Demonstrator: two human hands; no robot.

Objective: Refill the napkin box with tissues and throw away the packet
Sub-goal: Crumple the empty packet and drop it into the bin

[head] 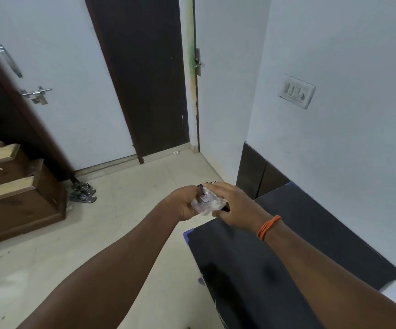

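Both hands are up in front of the chest — the left hand (184, 205) and the right hand (233, 207) meet around the packet (206, 201), a crumpled, glossy bit of clear plastic with a pale purple tint and a dark strip along its far edge. The left grip is closed on the packet's near-left side; the right one has thumb below and fingers curled over the top, so it is clamped on it too. The plastic looks slack and bunched, which suggests it is empty or nearly so (that is a guess, the hands hide most of it).

No napkin box in view, and no bin either, so whether the refill is finished cannot be told. My read: the tissue part is probably done and the throwing away is what remains.

Below the hands sits the bench (287, 245) — flat, matte, very dark, with a blue edge. The floor (125, 222) is smooth cream tile. An orange thread band (268, 227) circles the right wrist.
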